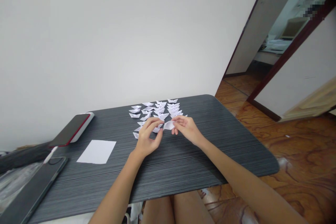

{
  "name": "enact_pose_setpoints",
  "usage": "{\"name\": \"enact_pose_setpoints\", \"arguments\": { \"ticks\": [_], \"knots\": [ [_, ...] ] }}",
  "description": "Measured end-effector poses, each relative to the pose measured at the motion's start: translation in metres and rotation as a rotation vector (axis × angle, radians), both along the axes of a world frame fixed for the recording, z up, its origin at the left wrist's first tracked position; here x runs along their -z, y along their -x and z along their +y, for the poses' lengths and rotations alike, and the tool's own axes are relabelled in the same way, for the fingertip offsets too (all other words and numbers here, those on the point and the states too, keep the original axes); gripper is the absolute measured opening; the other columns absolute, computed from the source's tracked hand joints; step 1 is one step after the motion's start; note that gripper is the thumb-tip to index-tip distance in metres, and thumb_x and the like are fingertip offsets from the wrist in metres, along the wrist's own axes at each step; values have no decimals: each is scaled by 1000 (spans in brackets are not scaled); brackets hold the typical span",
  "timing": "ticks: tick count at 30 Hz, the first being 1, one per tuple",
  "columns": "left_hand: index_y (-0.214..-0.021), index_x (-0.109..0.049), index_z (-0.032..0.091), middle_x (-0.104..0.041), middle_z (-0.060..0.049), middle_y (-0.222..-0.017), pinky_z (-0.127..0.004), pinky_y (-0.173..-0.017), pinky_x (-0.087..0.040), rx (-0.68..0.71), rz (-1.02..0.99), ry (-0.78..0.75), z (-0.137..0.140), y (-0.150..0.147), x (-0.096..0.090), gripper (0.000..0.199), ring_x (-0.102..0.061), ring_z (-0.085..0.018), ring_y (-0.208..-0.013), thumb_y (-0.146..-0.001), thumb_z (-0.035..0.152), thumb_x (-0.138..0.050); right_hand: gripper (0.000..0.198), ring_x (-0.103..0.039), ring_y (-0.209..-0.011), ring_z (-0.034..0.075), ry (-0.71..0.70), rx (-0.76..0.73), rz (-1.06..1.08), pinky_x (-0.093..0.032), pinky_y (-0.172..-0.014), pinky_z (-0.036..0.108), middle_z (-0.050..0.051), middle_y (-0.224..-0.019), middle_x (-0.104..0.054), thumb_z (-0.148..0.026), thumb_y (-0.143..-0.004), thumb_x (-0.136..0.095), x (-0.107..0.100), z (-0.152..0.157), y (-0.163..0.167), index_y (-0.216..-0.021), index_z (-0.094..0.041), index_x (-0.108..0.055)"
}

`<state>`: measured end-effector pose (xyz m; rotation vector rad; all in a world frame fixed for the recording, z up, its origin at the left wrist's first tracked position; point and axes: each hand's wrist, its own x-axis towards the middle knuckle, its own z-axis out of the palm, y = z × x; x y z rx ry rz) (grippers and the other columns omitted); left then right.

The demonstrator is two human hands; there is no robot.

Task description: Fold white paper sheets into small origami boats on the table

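Between the thumb and fingers of my right hand (187,130) is a small folded white paper (168,125), held just above the table. My left hand (149,137) is at the paper's left end, its thumb and fingers apart in a curved shape; whether the fingertips touch the paper I cannot tell. Behind both hands, several small white paper boats (160,110) are set in rough rows. Some of the boats are partly hidden by my hands. A flat white sheet of paper (97,152) lies to the left of my left hand.
The dark grained table (199,161) reaches back to a white wall. On its left are a red-edged phone (69,129) resting on a white object and, nearer me, a dark phone-like device (39,185) by a white cable (50,154). A rounded table edge borders the wooden floor at right.
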<state>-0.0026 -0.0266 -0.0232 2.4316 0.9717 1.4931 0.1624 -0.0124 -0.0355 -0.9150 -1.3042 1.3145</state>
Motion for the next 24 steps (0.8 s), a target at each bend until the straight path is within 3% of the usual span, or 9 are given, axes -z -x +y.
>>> {"name": "enact_pose_setpoints", "arguments": {
  "ticks": [8, 16, 24],
  "knots": [
    [-88, -59, 15, -60, -7, -83, -26, -70, -47, 33, 21, -107, 7, -2, 14, 19, -56, -13, -79, -72, 6, -53, 22, -57, -44, 12, -3, -33, -8, -44, -43, 23, 2, -55, -60, -32, -68, -59, 0, -3, 0, -76, -11, -54],
    [-109, -51, 19, -58, -11, -100, -31, -74, -47, 6, 216, -230, 8, 2, 22, 38, -54, -17, -90, -73, 9, -53, 26, -60, -47, 14, -56, -8, -73, -48, -44, 24, 2, -56, -59, -37, -71, -55, 7, -4, 2, -79, -12, -55],
    [-114, -48, 20, -53, -12, -112, -31, -79, -47, 32, 182, -137, 5, -5, 25, 38, -52, -18, -100, -77, 10, -48, 31, -62, -56, 15, -28, -81, 13, -55, -57, 32, 4, -71, -62, -39, -69, -56, 5, -6, 5, -84, -12, -59]
  ]
}}
